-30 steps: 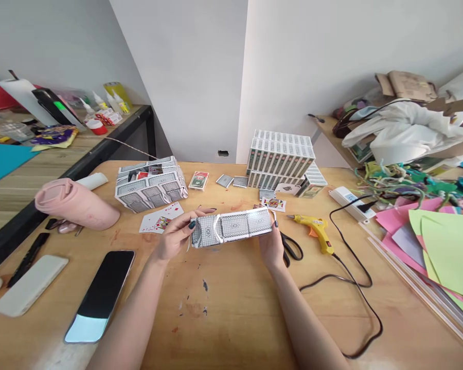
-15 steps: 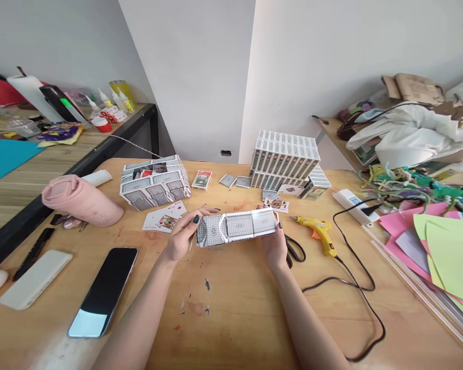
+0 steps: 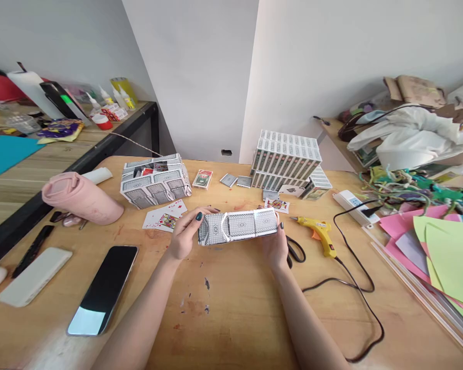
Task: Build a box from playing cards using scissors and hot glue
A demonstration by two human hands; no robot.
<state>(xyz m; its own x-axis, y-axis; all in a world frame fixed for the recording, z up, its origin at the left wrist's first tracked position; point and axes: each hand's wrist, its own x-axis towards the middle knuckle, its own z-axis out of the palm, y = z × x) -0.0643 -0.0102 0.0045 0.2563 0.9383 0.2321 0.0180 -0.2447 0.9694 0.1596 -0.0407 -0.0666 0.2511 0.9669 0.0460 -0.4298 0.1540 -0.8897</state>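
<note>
A long panel of folded playing cards (image 3: 241,226), with grey patterned backs facing up, is held level above the table between both hands. My left hand (image 3: 185,231) grips its left end, thumb on the near face. At the right end, my right hand (image 3: 275,246) closes on it with the thumb at the edge; its other fingers are mostly hidden behind. Behind to the left stands a box built of folded cards (image 3: 156,182), with red pieces showing inside. Loose cards (image 3: 165,217) lie by my left hand. Scissors (image 3: 295,251) lie partly hidden beside my right hand.
A yellow glue gun (image 3: 318,234) lies right, its black cord curving to a power strip (image 3: 355,205). Stacked card packs (image 3: 285,159) stand at the back. To the left are a pink tumbler (image 3: 83,198), a phone (image 3: 104,290) and a white power bank (image 3: 34,277).
The card panel has tilted slightly, showing a little more of its patterned face. Both hands keep their grip in nearly the same place.
</note>
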